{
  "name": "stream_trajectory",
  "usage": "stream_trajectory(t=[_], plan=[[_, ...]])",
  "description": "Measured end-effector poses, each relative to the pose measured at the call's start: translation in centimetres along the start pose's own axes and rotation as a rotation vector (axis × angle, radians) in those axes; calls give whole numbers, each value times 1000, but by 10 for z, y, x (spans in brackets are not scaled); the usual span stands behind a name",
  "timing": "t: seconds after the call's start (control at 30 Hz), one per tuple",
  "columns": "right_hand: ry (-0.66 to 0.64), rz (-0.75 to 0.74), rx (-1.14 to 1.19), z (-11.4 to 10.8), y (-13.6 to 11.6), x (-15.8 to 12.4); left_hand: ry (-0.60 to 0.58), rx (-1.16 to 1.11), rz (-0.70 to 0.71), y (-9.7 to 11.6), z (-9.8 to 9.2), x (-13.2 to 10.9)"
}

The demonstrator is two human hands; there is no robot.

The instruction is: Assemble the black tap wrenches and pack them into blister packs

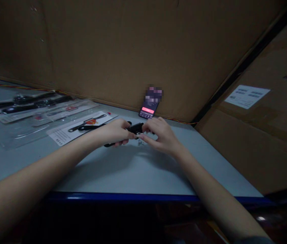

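The left hand (113, 133) and right hand (160, 136) pinch a black strap (135, 128) between them, above the worktop (123, 176) near its back edge. A slipped grip could knock the small metal part (140, 142) lying just beneath.

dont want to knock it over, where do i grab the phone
Probably by its two long edges, coming in from the front with the right hand once it lets go of the black piece. The phone leans back against the cardboard with its bottom edge on the table, so its back is hard to reach while the sides stand free.
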State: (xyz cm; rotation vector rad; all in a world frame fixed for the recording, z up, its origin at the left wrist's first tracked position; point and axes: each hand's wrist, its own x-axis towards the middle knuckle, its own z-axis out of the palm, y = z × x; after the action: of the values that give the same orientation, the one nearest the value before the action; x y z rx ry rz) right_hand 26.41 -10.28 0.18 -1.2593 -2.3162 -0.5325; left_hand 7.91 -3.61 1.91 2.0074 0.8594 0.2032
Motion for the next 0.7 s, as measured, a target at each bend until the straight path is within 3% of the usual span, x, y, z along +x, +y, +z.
stream_trajectory(t=[0.13, 0.37, 0.7], plan=[[131, 77, -4, -5, 9, -3, -43, -28, 3, -1, -9, -1], [-119, 85, 180, 3, 8, -1, -92, -16, 14, -7, -11, -1], [-107, 90, 256, 1, 6, -4, -122, -13, 44, -9, -13, -2]])
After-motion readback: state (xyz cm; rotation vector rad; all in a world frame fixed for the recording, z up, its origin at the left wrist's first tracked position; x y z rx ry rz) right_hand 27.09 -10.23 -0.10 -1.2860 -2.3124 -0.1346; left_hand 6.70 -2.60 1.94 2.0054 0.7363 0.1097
